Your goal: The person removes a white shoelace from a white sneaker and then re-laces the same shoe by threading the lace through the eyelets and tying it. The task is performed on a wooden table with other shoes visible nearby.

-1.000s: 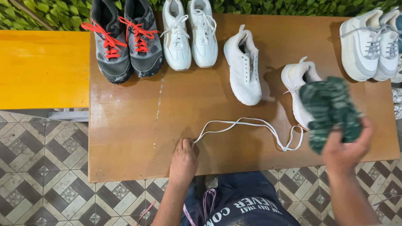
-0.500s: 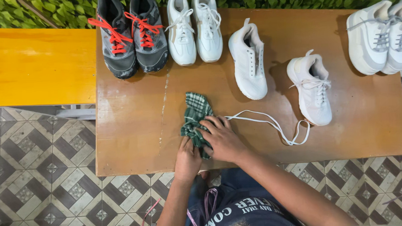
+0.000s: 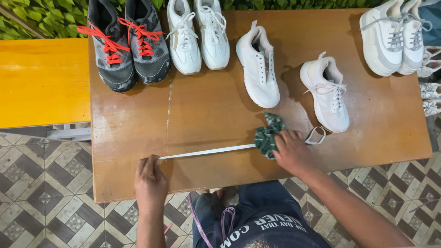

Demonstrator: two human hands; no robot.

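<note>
1. A person seated at the near edge of a brown wooden table (image 3: 205,114) worked a white shoelace (image 3: 207,151) with both bare hands, seen from above.
2. The left hand (image 3: 150,184) pressed the lace's left end flat against the tabletop near the near edge, fingers held together and curled down over it.
3. The lace ran taut and nearly straight to the right, from the left hand to a bunched green checked cloth (image 3: 268,134).
4. The right hand (image 3: 293,153) lay on top of the cloth, fingers bent over it and pinning it to the lace; whether the lace itself was pinched under the cloth could not be told.
5. Past the right hand, the lace's free end curled in a small loop (image 3: 316,136) just beside the toe of a laced white sneaker (image 3: 327,94).
6. A second white sneaker (image 3: 258,65), with no lace showing, stood to the left of that one, further from the person.
7. Along the far edge sat a grey pair with red laces (image 3: 125,41) and a white pair (image 3: 198,30); another white pair (image 3: 394,34) stood at the far right corner.
8. A yellow bench (image 3: 33,82) adjoined the table on the left, above a patterned tile floor (image 3: 40,196).
</note>
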